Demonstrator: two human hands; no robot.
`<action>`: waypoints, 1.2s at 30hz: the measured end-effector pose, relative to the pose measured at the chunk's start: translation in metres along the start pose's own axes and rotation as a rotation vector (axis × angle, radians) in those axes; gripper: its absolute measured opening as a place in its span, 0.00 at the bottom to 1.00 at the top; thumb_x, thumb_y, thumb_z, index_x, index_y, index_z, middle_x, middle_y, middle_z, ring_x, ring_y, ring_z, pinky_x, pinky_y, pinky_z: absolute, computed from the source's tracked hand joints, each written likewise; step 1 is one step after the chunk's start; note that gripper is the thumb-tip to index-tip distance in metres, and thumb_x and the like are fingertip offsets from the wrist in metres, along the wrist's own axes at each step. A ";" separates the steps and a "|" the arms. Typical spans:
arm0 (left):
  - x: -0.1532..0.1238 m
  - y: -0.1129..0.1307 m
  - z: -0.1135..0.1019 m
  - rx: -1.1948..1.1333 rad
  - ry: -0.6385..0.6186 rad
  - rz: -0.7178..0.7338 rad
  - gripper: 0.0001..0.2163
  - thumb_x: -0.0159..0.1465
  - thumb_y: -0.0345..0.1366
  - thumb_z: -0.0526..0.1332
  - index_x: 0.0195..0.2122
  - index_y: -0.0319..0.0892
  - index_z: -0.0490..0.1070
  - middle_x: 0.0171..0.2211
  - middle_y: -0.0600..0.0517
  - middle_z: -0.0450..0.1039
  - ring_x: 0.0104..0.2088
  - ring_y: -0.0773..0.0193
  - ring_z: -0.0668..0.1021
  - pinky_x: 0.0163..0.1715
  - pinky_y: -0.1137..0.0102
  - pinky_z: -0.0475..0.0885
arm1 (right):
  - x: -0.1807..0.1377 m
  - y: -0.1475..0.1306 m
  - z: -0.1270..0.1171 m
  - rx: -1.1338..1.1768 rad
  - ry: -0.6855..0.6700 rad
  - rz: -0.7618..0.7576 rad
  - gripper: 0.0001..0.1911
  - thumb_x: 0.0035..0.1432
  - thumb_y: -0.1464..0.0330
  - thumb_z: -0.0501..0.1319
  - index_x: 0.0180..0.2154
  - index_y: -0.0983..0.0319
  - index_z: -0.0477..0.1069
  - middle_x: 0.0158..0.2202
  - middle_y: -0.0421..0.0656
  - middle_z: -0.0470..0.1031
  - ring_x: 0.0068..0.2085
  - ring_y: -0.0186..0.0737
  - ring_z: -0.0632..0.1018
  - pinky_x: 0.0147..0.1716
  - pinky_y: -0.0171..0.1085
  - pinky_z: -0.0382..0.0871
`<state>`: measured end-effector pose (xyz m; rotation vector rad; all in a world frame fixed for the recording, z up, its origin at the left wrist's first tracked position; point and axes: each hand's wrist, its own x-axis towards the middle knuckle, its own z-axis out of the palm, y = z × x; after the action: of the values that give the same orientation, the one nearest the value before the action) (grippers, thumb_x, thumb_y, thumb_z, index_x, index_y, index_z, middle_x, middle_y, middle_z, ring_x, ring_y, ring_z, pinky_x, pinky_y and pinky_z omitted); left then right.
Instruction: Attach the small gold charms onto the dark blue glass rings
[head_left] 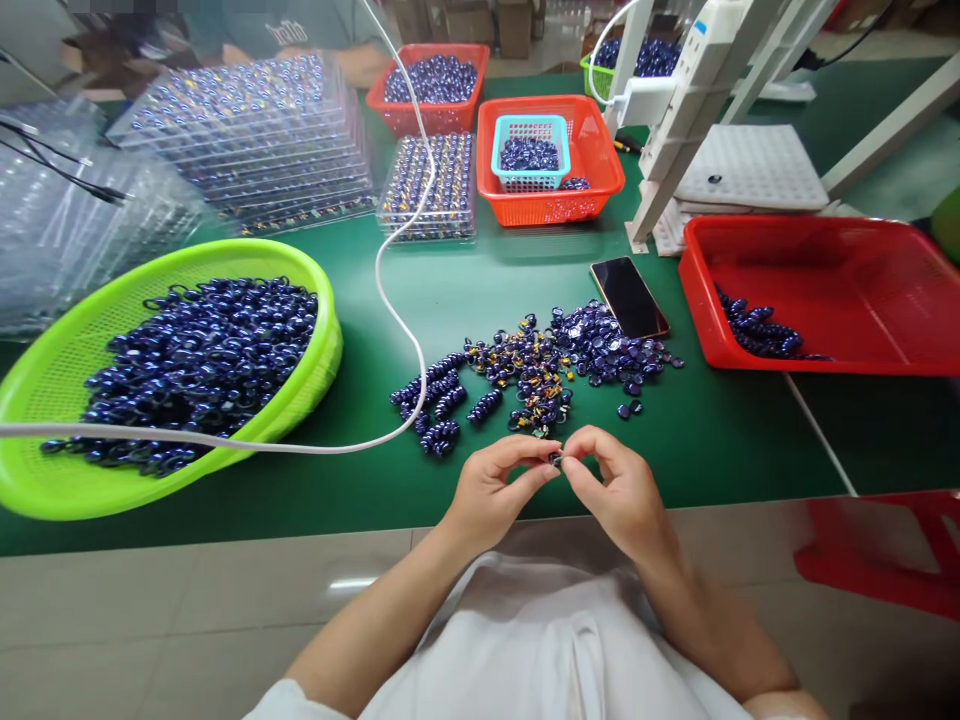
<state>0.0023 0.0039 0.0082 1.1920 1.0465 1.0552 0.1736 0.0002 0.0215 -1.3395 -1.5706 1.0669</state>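
Observation:
My left hand (495, 490) pinches a small glossy dark-blue ring-like part (555, 459) between thumb and fingertips, over the front edge of the green table. Close against it, my right hand (616, 490) has thumb and forefinger pressed together at the part's right side; whatever they grip is too small to name. Just beyond the hands lies a pile of similar dark parts with yellow bits (525, 365). It runs into a heap of small dark-blue caps (600, 345) on the right. Stacked rows of dark rings (442, 395) rest to the left.
A lime-green basket (326, 330) of dark rings stands left, with a white cable (390, 290) crossing it. A phone (630, 297) touches the caps. Right is a red tray (862, 290); behind are an orange basket (600, 170), stacked clear trays (285, 150) and a metal post (660, 190).

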 end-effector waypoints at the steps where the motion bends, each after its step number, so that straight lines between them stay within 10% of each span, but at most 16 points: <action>1: 0.000 0.000 0.000 0.032 -0.005 0.042 0.08 0.59 0.33 0.69 0.41 0.44 0.82 0.37 0.47 0.80 0.37 0.61 0.80 0.40 0.68 0.76 | 0.000 0.001 0.001 0.014 -0.008 0.015 0.04 0.61 0.70 0.58 0.32 0.59 0.69 0.31 0.39 0.73 0.35 0.38 0.74 0.37 0.36 0.69; 21: -0.003 0.000 -0.001 0.255 -0.012 0.235 0.13 0.63 0.29 0.64 0.47 0.48 0.80 0.36 0.47 0.81 0.35 0.62 0.80 0.36 0.70 0.75 | 0.006 0.013 0.004 0.138 -0.080 0.170 0.05 0.59 0.68 0.60 0.30 0.59 0.66 0.27 0.38 0.71 0.29 0.35 0.74 0.30 0.33 0.70; 36: 0.005 0.008 0.001 -0.267 0.173 -0.302 0.10 0.53 0.36 0.72 0.35 0.38 0.81 0.28 0.49 0.82 0.28 0.64 0.80 0.35 0.68 0.77 | -0.003 0.026 -0.002 0.118 -0.027 0.096 0.07 0.64 0.63 0.61 0.41 0.57 0.71 0.35 0.40 0.75 0.37 0.37 0.77 0.39 0.36 0.72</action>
<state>0.0037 0.0088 0.0159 0.7122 1.1380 1.0324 0.1842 -0.0005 -0.0022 -1.3360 -1.4512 1.2221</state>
